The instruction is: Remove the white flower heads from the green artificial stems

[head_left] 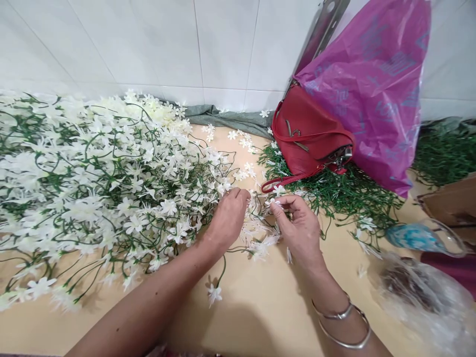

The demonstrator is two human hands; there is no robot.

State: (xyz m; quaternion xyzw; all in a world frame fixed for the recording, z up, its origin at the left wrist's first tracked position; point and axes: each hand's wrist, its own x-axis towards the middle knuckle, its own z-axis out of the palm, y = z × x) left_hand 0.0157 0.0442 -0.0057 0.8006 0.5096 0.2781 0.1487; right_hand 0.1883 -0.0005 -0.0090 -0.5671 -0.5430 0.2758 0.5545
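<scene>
Between thumb and forefinger, my right hand (299,225) pinches a small white artificial flower (273,204). Close by on its left, my left hand (231,215) is closed with the fingertips curled down, and whatever they grip is hidden. A big heap of white artificial flowers on green stems (111,173) spreads to the left of my left hand. Loose white petals (245,141) lie on the table beyond my hands, and thin white stamens (256,230) lie between them. One stemmed flower (214,293) rests near the table's front.
A red bag (308,131) sits on a pile of green stems (357,196), with a purple plastic bag (375,89) behind it. On the right are a clear plastic bag (427,297), a blue-patterned cup-like item (416,237) and a cardboard box (451,203). A tiled wall (226,44) closes the back.
</scene>
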